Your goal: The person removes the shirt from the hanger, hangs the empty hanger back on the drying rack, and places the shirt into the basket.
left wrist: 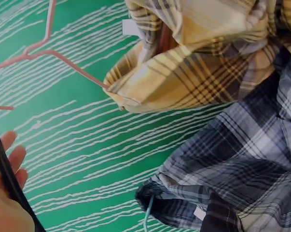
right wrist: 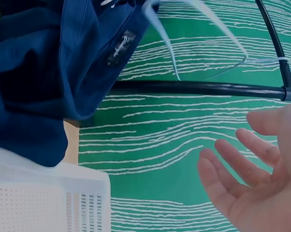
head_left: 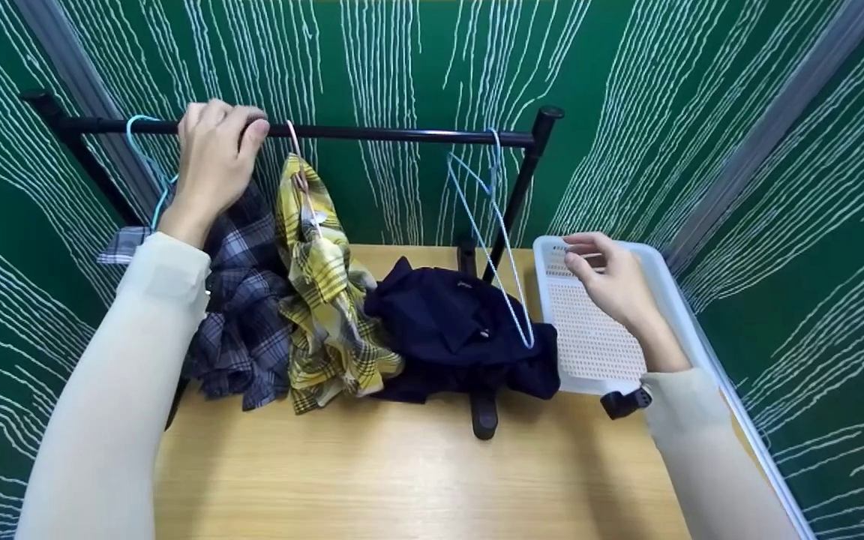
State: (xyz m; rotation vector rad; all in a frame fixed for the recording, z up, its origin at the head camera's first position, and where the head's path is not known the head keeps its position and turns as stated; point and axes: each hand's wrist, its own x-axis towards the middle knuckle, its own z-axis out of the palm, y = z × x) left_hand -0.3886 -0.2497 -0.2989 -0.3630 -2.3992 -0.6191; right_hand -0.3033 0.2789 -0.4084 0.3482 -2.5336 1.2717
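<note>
My left hand [head_left: 216,150] grips the black rail [head_left: 372,134] of a clothes rack; its fingertips show past the bar in the left wrist view. Beside it, a dark grey plaid shirt [head_left: 248,292] hangs below a light-blue hanger [head_left: 156,176]. A yellow plaid shirt [head_left: 327,277] hangs from a pink hanger [head_left: 293,139] just right of that hand. My right hand [head_left: 616,285], fingers loosely bent, holds nothing above a white basket [head_left: 672,300]. Left of it, a bare blue hanger [head_left: 503,225] hangs from the rail over a crumpled navy garment [head_left: 462,322].
The rack's right post [head_left: 526,180] stands behind the navy garment, and its black foot [head_left: 484,416] sticks out forward on the wooden table [head_left: 372,480]. Green walls with white lines [head_left: 627,97] close in the back and both sides.
</note>
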